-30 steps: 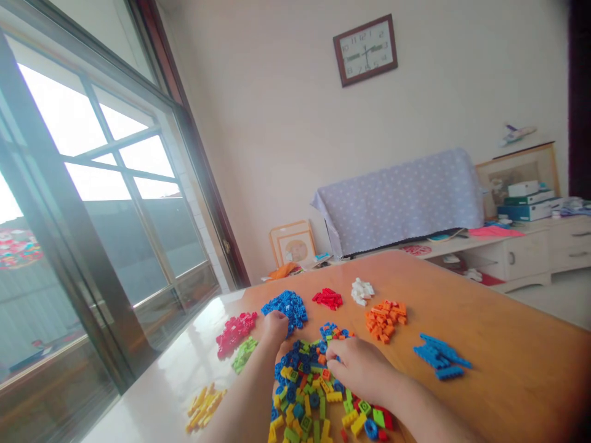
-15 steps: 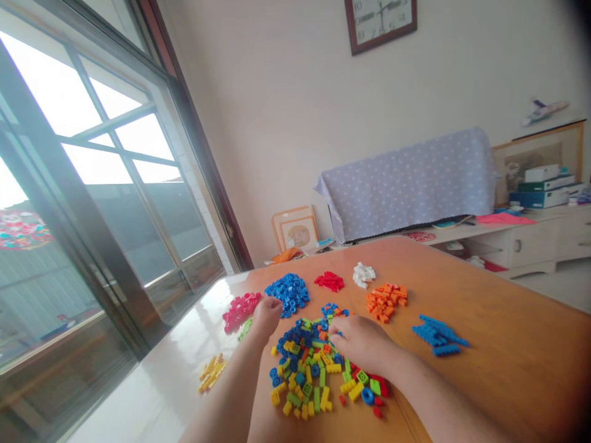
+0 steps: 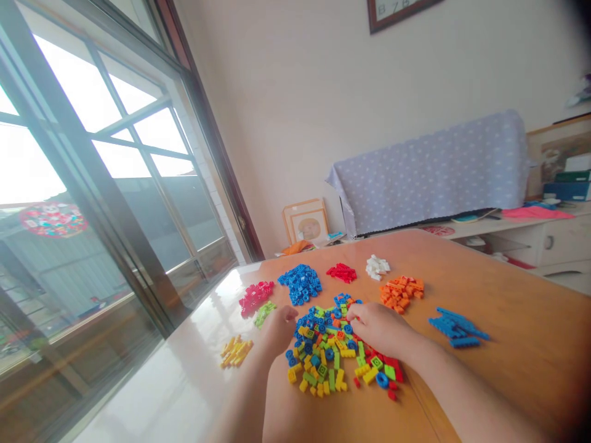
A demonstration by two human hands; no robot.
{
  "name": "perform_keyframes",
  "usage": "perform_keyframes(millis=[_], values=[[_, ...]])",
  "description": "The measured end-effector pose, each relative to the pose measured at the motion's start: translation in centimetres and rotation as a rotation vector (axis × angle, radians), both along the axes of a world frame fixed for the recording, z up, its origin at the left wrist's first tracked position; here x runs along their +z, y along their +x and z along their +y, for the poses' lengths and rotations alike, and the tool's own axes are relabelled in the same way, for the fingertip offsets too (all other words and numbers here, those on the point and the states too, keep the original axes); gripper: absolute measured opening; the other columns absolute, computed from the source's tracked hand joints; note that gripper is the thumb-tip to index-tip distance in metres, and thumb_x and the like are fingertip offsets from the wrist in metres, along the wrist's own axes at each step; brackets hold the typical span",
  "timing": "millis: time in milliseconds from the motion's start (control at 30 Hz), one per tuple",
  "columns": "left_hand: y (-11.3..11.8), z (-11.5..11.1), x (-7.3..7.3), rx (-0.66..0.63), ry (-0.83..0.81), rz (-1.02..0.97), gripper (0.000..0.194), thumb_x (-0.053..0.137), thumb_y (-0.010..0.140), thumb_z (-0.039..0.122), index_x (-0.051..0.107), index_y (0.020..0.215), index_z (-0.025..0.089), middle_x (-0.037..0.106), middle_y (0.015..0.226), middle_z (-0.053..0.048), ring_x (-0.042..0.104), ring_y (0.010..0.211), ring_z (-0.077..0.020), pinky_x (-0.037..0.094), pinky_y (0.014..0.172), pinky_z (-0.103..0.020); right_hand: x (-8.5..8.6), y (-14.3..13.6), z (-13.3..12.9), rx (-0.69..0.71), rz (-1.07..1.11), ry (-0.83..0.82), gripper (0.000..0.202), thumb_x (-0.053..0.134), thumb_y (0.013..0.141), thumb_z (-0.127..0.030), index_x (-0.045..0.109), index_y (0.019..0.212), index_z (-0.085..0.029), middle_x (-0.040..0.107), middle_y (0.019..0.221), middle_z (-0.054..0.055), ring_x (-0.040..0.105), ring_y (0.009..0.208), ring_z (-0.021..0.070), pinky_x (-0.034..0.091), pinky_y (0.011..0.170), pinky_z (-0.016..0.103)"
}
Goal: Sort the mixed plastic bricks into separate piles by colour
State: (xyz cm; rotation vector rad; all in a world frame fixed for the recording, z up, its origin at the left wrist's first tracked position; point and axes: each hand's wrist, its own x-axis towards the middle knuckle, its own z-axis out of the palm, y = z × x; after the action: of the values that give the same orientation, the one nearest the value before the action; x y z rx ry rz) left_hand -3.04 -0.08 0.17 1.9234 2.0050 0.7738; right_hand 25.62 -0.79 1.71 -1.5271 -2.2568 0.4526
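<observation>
A mixed pile of toy building bricks (image 3: pixel 323 357), in blue, yellow, green, orange and red, lies on the wooden table (image 3: pixel 517 301) in front of me. At the pile's left edge is my left hand (image 3: pixel 279 327), its fingers curled in; whatever they hold is hidden. My right hand (image 3: pixel 381 326) reaches over the right side of the pile, with fingers bent down at the bricks and their tips partly hidden. Just beyond my left hand are small light green pieces (image 3: pixel 265 314). Orange bricks (image 3: pixel 401 293) form a heap beyond my right hand.
Sorted heaps surround the pile: blue bricks (image 3: pixel 300 283), pink pieces (image 3: pixel 255 298), red bricks (image 3: pixel 341 272), white bricks (image 3: pixel 377 267), yellow bricks (image 3: pixel 236 352) and long blue bricks (image 3: pixel 457 326). Behind the table stands a cabinet under a dotted cloth (image 3: pixel 429 175). A glass window (image 3: pixel 152 197) is at left.
My left hand has drawn back from beside the blue heap to the mixed pile's left edge. My right hand stays over the pile's right side. The view has shifted slightly.
</observation>
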Motion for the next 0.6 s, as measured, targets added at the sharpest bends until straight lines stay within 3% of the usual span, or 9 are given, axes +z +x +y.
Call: perform_keyframes(millis=[200, 400, 600], values=[[1.7, -2.1, -0.6, -0.101, -0.005, 0.098, 0.032, 0.059, 0.073, 0.011, 0.073, 0.099, 0.024, 0.069, 0.11, -0.005, 0.063, 0.092, -0.019, 0.046, 0.079, -0.024, 0.0, -0.4, -0.2, 0.014, -0.003, -0.014, 0.023, 0.05, 0.088, -0.032, 0.072, 0.093, -0.026, 0.071, 0.085, 0.003, 0.06, 0.079, 0.0173, 0.028, 0.063, 0.025], [2.0, -2.0, -1.0, -0.185, 0.016, 0.119, 0.04, 0.052, 0.071, 0.005, 0.071, 0.102, 0.022, 0.067, 0.108, -0.005, 0.061, 0.095, -0.0183, 0.045, 0.081, -0.024, -0.5, -0.5, 0.0, 0.031, -0.004, -0.014, 0.025, 0.05, 0.089, -0.037, 0.071, 0.094, -0.025, 0.071, 0.084, 0.004, 0.061, 0.079, 0.0177, 0.028, 0.063, 0.025], [1.7, -2.0, -1.6, -0.127, 0.053, 0.151, 0.032, 0.054, 0.073, 0.009, 0.068, 0.099, 0.023, 0.069, 0.101, -0.003, 0.061, 0.087, -0.0167, 0.042, 0.073, -0.023, -1.2, -0.5, 0.3, 0.041, -0.002, -0.003, 0.025, 0.05, 0.089, -0.039, 0.072, 0.094, -0.026, 0.071, 0.086, 0.004, 0.061, 0.08, 0.0177, 0.03, 0.065, 0.025]])
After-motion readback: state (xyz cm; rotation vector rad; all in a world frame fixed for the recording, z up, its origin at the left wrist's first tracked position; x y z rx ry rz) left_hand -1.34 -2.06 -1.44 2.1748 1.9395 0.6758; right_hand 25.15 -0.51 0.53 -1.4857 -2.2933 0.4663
